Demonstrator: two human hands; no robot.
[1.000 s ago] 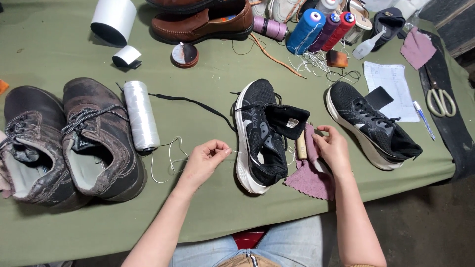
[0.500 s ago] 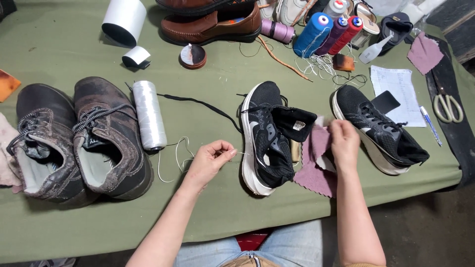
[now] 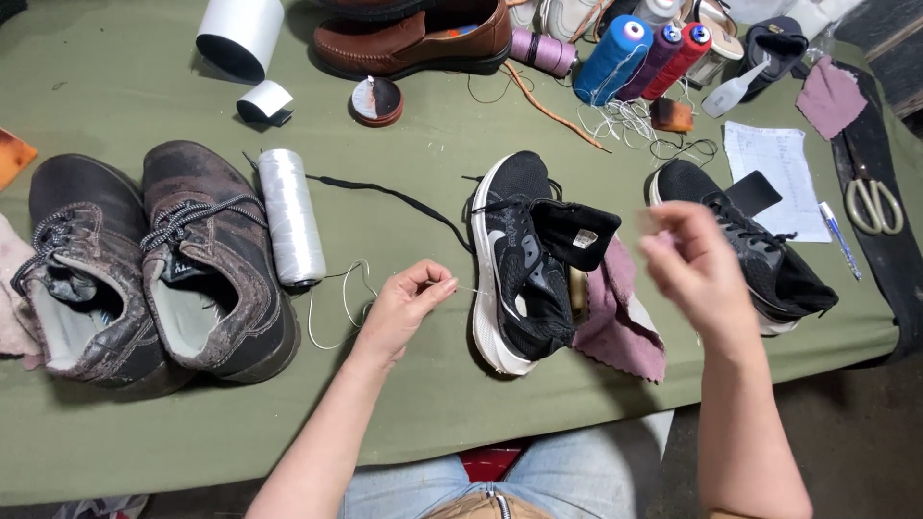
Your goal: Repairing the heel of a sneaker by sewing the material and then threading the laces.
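Since half a second back, right hand (image 3: pixel 697 264) had lifted off the pink cloth (image 3: pixel 620 312) and risen, blurred, above the gap between the two black sneakers; fingers bunched, though whether they gripped anything could not be told. Left hand (image 3: pixel 404 308) stayed low, thumb and forefinger pinched on a fine white thread (image 3: pixel 336 288) trailing from the white spool (image 3: pixel 291 216). Nearer sneaker (image 3: pixel 524 259) lay on the green table (image 3: pixel 192 423), tongue folded out, apparently to expose the inside for stitching. Second sneaker (image 3: pixel 760 255) sat just right; worn brown boots (image 3: pixel 154 264) far left.

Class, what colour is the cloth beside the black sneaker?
Dusty pink-mauve cloth, clearest in the head view.
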